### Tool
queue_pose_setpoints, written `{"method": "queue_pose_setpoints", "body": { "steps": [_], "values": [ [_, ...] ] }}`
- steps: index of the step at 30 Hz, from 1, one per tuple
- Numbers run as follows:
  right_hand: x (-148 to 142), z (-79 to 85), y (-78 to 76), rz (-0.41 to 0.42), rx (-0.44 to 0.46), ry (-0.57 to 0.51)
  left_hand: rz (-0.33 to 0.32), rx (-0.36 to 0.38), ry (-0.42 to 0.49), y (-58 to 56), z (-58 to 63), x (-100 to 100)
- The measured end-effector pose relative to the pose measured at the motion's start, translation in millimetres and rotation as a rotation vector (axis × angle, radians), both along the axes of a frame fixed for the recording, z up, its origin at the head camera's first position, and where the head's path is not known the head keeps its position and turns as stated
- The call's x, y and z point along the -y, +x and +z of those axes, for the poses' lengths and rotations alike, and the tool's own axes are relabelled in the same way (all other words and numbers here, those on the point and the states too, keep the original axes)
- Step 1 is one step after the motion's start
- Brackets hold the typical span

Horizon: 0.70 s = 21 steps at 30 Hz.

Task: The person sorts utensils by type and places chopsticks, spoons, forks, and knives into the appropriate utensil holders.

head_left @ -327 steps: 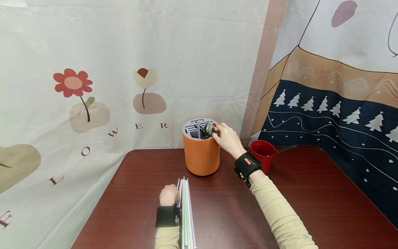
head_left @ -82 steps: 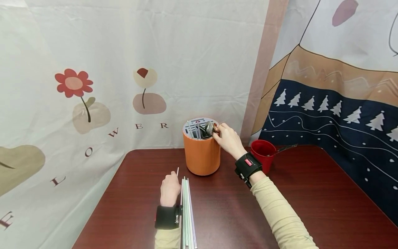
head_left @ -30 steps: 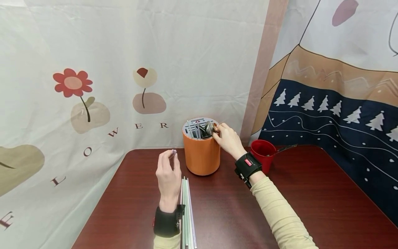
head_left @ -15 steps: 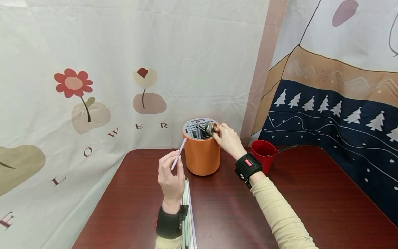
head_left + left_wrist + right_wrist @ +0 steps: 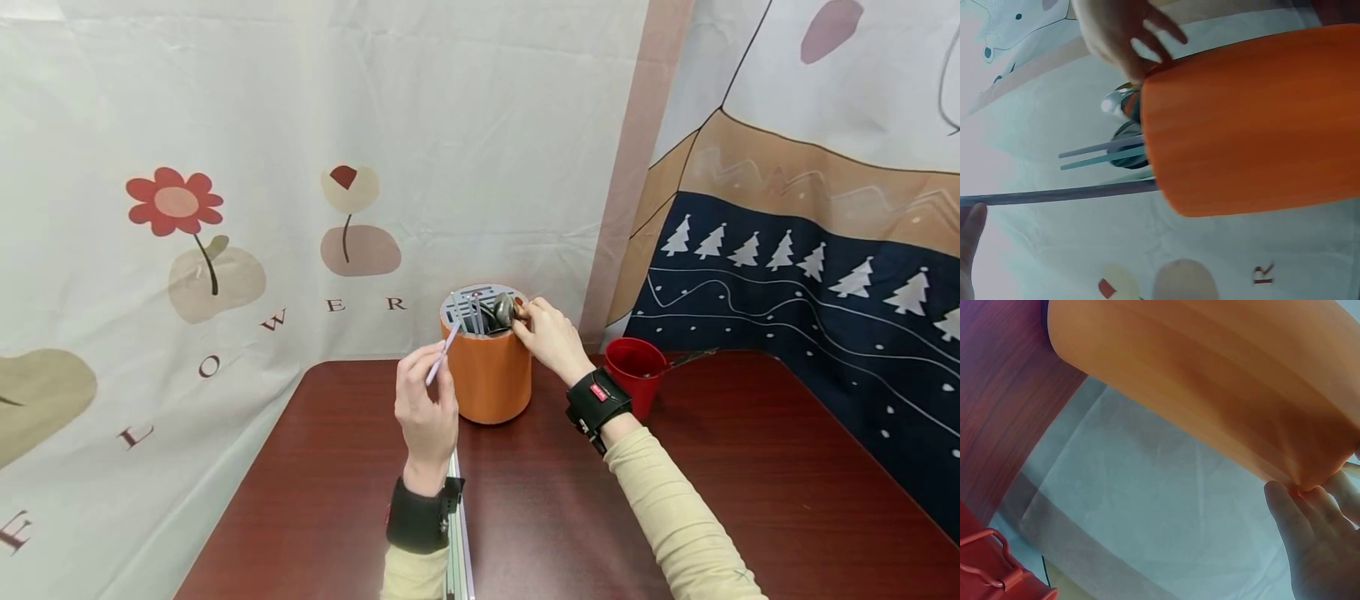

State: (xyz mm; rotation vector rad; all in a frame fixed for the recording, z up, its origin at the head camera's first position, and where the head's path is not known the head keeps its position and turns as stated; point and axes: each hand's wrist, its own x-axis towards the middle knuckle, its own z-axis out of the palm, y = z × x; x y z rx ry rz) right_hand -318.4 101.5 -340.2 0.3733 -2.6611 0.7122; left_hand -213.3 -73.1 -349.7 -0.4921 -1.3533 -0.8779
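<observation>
My left hand pinches a pale purple chopstick near the front left of an orange utensil holder. In the left wrist view, the far end of this chopstick overlaps the holder's mouth, and one finger shows on it. Several other chopsticks stick out of the holder beside a metal spoon or ladle. My right hand grips the holder's right rim; in the right wrist view its fingers lie against the orange edge. A bundle of pastel chopsticks lies partly hidden under my left forearm.
A red bucket with a thin dark utensil leaning out stands right of the holder, behind my right wrist. The dark red table ends at printed cloth backdrops behind and to the right.
My left hand has lifted a chopstick from the bundle, tilted it and moved it up and right to the holder. More chopsticks stand in the holder than at first. My right hand stays put.
</observation>
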Motion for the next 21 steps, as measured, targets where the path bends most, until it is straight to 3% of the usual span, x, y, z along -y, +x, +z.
{"method": "queue_pose_setpoints", "body": {
  "steps": [3, 9, 16, 21],
  "values": [
    [0, -0.6, -0.5, -0.003, -0.001, 0.002, 0.015, 0.058, -0.024, -8.1, 10.6, 0],
    [0, -1.6, -0.1, 0.000, -0.006, -0.004, 0.031, 0.253, -0.109, -25.0, 24.3, 0],
    [-1, -0.6, 1.8, 0.002, 0.005, -0.001, 0.025, 0.428, -0.141, -39.5, 20.6, -4],
    [-2, -0.4, 1.9, 0.003, -0.007, -0.003, 0.095, 0.528, -0.149, -47.3, 17.8, -4]
  ]
}}
